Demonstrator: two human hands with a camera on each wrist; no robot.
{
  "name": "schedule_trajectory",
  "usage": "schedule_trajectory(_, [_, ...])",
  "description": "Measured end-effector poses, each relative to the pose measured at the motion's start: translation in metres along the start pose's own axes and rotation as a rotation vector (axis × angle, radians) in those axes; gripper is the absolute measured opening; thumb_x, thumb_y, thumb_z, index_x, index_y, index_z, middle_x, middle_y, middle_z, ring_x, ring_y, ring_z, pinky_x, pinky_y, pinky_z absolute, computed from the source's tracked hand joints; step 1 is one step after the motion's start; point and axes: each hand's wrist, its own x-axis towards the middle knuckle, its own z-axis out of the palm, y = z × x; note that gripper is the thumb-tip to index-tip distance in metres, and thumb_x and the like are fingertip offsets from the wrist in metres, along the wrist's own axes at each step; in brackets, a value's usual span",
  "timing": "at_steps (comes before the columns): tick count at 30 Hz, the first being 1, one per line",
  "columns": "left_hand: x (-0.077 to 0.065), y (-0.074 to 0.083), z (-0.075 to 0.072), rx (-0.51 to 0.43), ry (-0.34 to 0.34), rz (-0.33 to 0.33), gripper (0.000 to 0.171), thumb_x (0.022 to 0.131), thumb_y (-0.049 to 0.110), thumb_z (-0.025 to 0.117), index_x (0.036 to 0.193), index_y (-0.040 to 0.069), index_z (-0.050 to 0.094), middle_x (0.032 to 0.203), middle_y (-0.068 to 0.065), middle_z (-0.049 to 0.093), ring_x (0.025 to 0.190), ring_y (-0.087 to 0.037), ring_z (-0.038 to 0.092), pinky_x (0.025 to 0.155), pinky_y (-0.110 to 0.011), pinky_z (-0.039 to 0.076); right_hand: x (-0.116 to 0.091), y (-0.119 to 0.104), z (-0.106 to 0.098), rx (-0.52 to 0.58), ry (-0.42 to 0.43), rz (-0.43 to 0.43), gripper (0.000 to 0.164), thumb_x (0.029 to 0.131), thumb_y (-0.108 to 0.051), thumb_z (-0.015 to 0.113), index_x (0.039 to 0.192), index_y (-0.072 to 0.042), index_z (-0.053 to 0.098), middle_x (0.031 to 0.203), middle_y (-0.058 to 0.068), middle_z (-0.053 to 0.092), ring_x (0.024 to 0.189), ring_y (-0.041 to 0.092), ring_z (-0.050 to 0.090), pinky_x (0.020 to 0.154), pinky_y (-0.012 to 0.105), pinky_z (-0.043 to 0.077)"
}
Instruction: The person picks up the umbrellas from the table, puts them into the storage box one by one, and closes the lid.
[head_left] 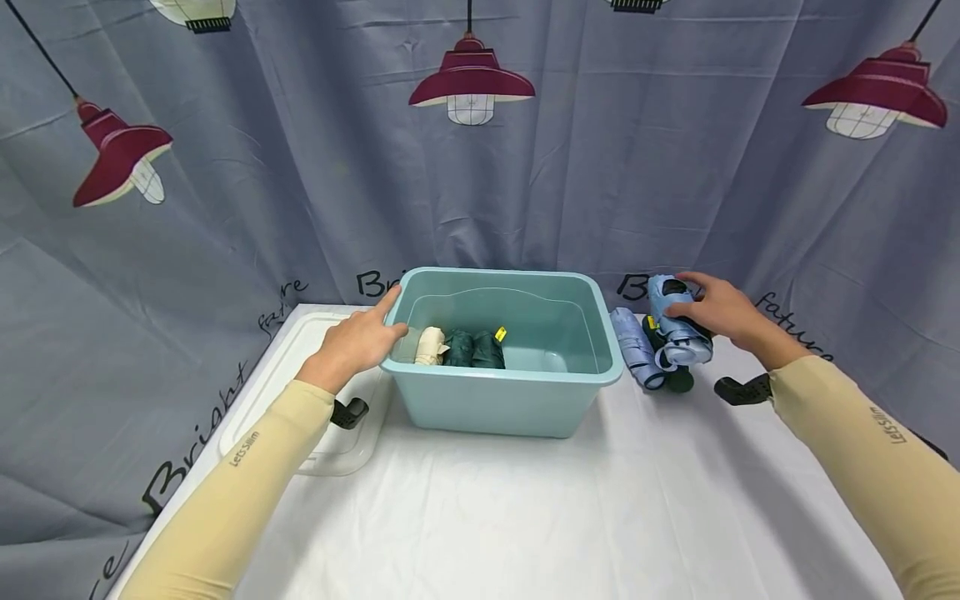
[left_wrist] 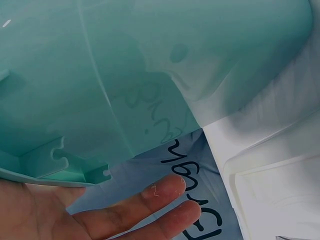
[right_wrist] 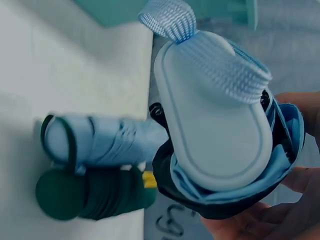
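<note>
My right hand (head_left: 723, 312) grips a folded light blue umbrella (head_left: 681, 340) at the right of the bin. Its pale oval handle end and wrist strap face the camera in the right wrist view. Below it lie a folded periwinkle umbrella (head_left: 636, 346) and a dark green one (head_left: 680, 381). My left hand (head_left: 360, 343), fingers extended, touches the left rim of the teal plastic bin (head_left: 495, 404). Inside the bin, at its left, sit a cream folded bundle (head_left: 430, 346) and two dark green ones (head_left: 459, 348), side by side; one has a yellow tag.
A translucent white lid (head_left: 341, 450) lies on the white-covered table (head_left: 517, 517), left of the bin and partly beneath my left arm. A grey curtain (head_left: 337, 183) with printed lamps and lettering hangs right behind the table.
</note>
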Motion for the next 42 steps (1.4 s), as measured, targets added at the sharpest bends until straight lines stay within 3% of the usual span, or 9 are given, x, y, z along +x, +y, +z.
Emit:
schedule_trajectory(9, [0.0,0.002,-0.003,0.005,-0.008,-0.001,0.075,0.098,0.05,0.038,0.163,0.038,0.001,0.144,-0.02,0.055,0.107,-0.037,0.063,0.079,-0.052,0.047,-0.011,-0.048,-0.003,0.023,-0.014,-0.023,0.086,0.096,-0.042,0.062,0.162,-0.009,0.017,0.147,0.039,0.037,0.124,0.047,0.049,0.092,0.058,0.051])
schedule_trajectory(15, [0.001,0.002,-0.004,-0.007,-0.003,-0.005,0.075,0.098,0.049,0.038,0.162,0.039,0.001,0.147,-0.021,0.052,0.11,-0.038,0.062,0.083,-0.055,0.047,-0.017,-0.074,-0.004,0.023,-0.005,-0.038,0.084,0.096,-0.04,0.062,0.161,-0.01,0.02,0.14,0.034,0.046,0.117,0.043,0.053,0.085,0.05,0.054])
schedule_trajectory(18, [0.002,0.001,-0.004,-0.01,-0.008,-0.01,0.075,0.097,0.05,0.038,0.162,0.04,0.0,0.148,-0.021,0.051,0.114,-0.039,0.061,0.086,-0.056,0.046,-0.018,-0.083,-0.005,0.02,-0.008,-0.042,0.084,0.095,-0.041,0.063,0.161,-0.011,0.02,0.138,0.033,0.047,0.116,0.041,0.054,0.082,0.047,0.055])
schedule_trajectory(25, [0.001,0.0,-0.003,-0.005,-0.023,-0.014,0.076,0.097,0.05,0.038,0.162,0.04,0.0,0.148,-0.021,0.051,0.114,-0.039,0.061,0.085,-0.056,0.047,-0.021,-0.105,0.001,0.054,-0.041,-0.045,0.084,0.096,-0.04,0.063,0.162,-0.013,0.02,0.139,0.031,0.045,0.116,0.04,0.053,0.09,0.052,0.053])
schedule_trajectory(31, [0.001,-0.002,-0.002,0.0,-0.021,-0.011,0.076,0.097,0.05,0.038,0.162,0.038,0.001,0.147,-0.021,0.052,0.11,-0.037,0.062,0.082,-0.054,0.047,-0.019,-0.121,0.009,0.056,-0.059,-0.064,0.083,0.095,-0.039,0.064,0.161,-0.012,0.022,0.134,0.028,0.049,0.109,0.036,0.054,0.079,0.041,0.055])
schedule_trajectory(37, [0.001,-0.002,-0.002,-0.003,-0.026,-0.017,0.076,0.096,0.05,0.038,0.162,0.04,0.0,0.146,-0.02,0.053,0.107,-0.037,0.062,0.079,-0.052,0.047,-0.015,-0.135,0.016,0.066,-0.093,-0.073,0.083,0.094,-0.038,0.063,0.161,-0.011,0.023,0.133,0.028,0.053,0.108,0.035,0.056,0.081,0.041,0.054])
schedule_trajectory(42, [0.002,-0.002,-0.002,0.0,-0.029,-0.013,0.076,0.097,0.05,0.037,0.162,0.041,-0.001,0.142,-0.02,0.056,0.104,-0.035,0.062,0.074,-0.048,0.046,-0.011,-0.144,0.023,0.051,-0.101,-0.08,0.08,0.094,-0.036,0.064,0.16,-0.011,0.025,0.129,0.026,0.057,0.101,0.032,0.059,0.074,0.036,0.053])
